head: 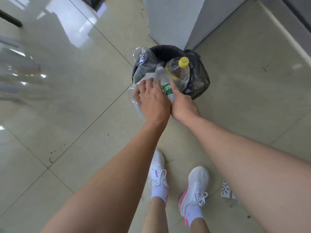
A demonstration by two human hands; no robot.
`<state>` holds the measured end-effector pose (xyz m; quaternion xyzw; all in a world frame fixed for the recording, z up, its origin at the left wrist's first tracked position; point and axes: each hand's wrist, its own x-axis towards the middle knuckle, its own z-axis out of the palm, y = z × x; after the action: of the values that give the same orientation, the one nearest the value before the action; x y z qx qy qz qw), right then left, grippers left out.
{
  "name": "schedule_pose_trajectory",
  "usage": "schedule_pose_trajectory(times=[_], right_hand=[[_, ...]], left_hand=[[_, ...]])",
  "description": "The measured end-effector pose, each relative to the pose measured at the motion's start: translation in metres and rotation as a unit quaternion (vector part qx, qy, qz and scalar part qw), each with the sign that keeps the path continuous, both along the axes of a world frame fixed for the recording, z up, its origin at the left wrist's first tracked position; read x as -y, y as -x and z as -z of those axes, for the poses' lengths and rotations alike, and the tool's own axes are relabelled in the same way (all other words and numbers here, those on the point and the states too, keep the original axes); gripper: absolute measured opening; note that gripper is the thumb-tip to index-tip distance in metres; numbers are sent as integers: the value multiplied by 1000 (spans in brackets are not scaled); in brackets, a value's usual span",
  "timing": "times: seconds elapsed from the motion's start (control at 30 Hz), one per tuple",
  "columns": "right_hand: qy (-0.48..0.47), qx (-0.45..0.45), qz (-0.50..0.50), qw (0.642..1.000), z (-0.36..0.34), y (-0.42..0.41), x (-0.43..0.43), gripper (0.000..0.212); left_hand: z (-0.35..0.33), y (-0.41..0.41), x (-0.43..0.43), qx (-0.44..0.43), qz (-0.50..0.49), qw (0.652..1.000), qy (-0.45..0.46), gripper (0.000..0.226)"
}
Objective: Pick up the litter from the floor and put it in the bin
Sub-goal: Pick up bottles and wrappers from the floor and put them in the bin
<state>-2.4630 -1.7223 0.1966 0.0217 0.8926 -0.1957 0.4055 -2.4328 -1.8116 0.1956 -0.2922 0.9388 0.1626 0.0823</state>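
Observation:
A black-lined bin (pixel 198 76) stands on the tiled floor by a grey pillar. Both my hands hold a bundle of empty plastic bottles over its near rim. My left hand (pixel 152 100) grips crumpled clear plastic and a scrap of white paper (pixel 149 76). My right hand (pixel 182 105) holds the lower end of a bottle with a green label (pixel 166 89). A clear bottle with a yellow cap (pixel 180 69) and another clear bottle (pixel 144 58) stick up over the bin's opening. How the fingers of my right hand lie is mostly hidden.
A grey pillar (pixel 176 19) rises right behind the bin. My two white shoes (pixel 193 185) stand on the tiles below the hands. A small printed scrap (pixel 227 190) lies on the floor by my right forearm. Open glossy tiles stretch to the left.

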Motion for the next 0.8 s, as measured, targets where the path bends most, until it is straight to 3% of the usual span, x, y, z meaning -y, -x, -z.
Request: schedule_pose_trajectory(times=[0.2, 0.4, 0.63, 0.8], right_hand=[[-24, 17, 6, 1000, 11, 7, 10, 85], [-18, 38, 26, 999, -20, -2, -8, 105], [-25, 28, 86, 996, -152, -6, -76, 92], [-64, -15, 165, 984, -251, -28, -167, 90]], left_hand=[[2, 14, 17, -10, 54, 998, -10, 56], [-25, 1, 37, -18, 79, 997, -5, 54], [-128, -39, 37, 50, 153, 986, -44, 62], [-219, -65, -10, 91, 240, 964, -69, 69]])
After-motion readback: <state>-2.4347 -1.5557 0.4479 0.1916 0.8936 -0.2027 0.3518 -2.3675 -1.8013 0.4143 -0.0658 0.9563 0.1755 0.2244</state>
